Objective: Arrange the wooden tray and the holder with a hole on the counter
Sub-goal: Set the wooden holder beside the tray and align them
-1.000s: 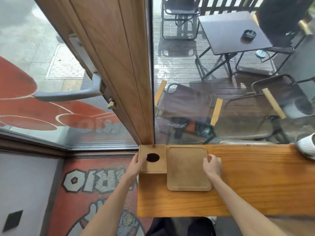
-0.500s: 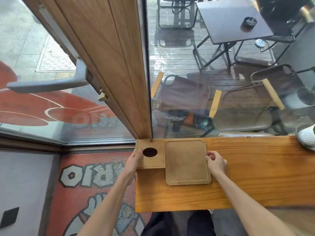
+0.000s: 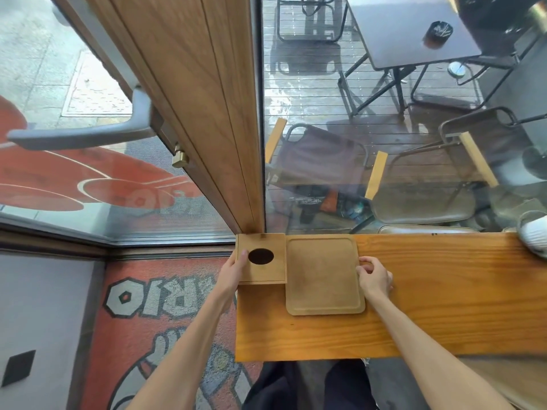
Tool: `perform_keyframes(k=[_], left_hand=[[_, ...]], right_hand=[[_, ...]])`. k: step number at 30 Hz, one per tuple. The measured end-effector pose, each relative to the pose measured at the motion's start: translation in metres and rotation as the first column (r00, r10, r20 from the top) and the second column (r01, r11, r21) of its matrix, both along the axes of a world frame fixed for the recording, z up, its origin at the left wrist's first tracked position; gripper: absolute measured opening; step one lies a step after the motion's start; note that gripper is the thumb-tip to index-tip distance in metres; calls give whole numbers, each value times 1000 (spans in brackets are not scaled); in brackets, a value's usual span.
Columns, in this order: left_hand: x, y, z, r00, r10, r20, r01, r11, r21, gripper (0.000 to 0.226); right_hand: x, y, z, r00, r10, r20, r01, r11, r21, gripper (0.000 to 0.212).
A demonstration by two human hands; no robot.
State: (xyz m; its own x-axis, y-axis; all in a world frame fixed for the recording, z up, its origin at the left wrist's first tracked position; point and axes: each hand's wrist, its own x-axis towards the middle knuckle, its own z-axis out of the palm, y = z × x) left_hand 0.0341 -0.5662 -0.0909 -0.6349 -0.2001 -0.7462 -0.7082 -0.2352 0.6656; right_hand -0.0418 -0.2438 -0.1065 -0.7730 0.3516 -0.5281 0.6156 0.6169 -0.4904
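A square wooden holder with a dark oval hole sits at the far left corner of the wooden counter. Right beside it, touching its right side, lies a flat wooden tray with rounded corners and a raised rim. My left hand grips the holder's left edge, thumb resting on top near the hole. My right hand rests against the tray's right rim with fingers curled on it.
A glass window runs along the counter's far edge, with a wooden door frame and grey handle to the left. A white ribbed object sits at the counter's far right. The counter's left end drops off to the floor.
The holder and tray have slid slightly toward the window and now sit side by side against the far edge. Both hands stayed on them.
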Motion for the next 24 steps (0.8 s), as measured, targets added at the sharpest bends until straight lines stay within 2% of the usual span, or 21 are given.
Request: perform_keyframes(k=[3,6,10,18,22,24], left_hand=[[-8,1,9,998,-53,-18,52,998,-40,73],[-12,0,9,996,-87,-9,86,993,-75,64],[-9,-1,5,996,-87,-14,86,993,-84,65],[-7,4,5,989,-146,-10,141,967,-214,79],[-4,4,-4,992,-122,-12,116,967,-229,94],[-4,4,-3,994,-112,1,109,965,-238,91]], right_hand=[[1,0,0,1000,-19,-15,19,1000,-5,21],[-1,0,0,999,-30,-15,30,999,-12,21],[-3,-1,-2,999,-31,-13,31,999,-9,20],[-3,-2,-4,999,-47,-18,46,999,-15,22],[-2,-2,-8,999,-33,-9,33,999,-18,23],[-1,-2,-10,1000,-5,-6,5,1000,-5,26]])
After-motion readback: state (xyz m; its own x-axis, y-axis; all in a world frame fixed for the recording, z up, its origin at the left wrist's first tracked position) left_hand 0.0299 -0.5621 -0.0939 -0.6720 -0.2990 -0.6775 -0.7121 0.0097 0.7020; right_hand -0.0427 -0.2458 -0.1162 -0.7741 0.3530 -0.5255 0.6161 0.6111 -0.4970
